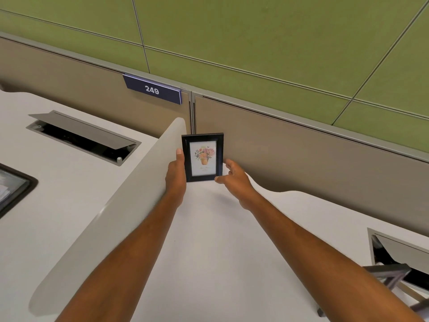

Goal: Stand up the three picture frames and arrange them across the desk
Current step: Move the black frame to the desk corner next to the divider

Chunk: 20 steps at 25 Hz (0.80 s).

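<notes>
Two bare forearms reach out from the bottom edge over the white desk (209, 263). At lower right, blurred and partly cut off, a light-coloured frame (392, 281) lies by an open cable hatch (404, 254); details unclear. A low white divider (111, 217) runs diagonally up the desk on the left side. Left hand (175, 174) holds the left edge of a small black picture frame (203, 157), thumb laid along the moulding, fingers hidden behind it. Right hand (234, 178) sits at the frame's lower right corner, fingers loosely spread; fingertips just beside or touching the edge, cannot tell which. Frame stands upright in portrait, at the back of the desk by the far end of the divider, showing a print of flowers in a pot. Further left, a second cable hatch (83, 135) with lid raised, and a dark frame (14, 187) lying flat at the left edge. Behind all, a tan partition (301, 154) with a blue tag (152, 89) reading 249, then green wall panels (255, 36).
</notes>
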{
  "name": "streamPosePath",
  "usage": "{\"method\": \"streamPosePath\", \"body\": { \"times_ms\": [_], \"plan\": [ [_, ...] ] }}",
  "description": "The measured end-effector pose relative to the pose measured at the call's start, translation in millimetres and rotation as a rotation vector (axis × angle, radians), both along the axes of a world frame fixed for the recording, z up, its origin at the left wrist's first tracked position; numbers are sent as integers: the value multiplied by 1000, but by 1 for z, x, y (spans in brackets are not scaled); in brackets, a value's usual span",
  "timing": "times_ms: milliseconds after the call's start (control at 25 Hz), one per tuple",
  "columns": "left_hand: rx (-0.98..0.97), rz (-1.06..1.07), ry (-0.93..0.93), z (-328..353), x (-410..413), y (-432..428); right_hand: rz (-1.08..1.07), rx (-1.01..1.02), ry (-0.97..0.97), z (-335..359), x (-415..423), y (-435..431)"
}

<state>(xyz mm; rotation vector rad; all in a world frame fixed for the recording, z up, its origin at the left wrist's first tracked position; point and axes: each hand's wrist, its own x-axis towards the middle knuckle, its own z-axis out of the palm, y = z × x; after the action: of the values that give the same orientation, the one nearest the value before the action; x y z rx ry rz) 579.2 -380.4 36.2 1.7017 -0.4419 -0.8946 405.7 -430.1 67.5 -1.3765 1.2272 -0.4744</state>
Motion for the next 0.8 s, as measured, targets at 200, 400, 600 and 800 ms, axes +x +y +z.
{"method": "streamPosePath", "body": {
  "times_ms": [200,400,600,800],
  "plan": [
    [146,56,3,-3,-11,31,2,21,14,7,-15,28],
    [158,56,10,10,-28,63,14,12,6,23,-40,59],
    [146,-67,16,25,-59,101,4,-30,-16,51,-71,99],
    [133,-232,5,54,-118,137,3,-59,-64,74,-115,142]
  ]
}}
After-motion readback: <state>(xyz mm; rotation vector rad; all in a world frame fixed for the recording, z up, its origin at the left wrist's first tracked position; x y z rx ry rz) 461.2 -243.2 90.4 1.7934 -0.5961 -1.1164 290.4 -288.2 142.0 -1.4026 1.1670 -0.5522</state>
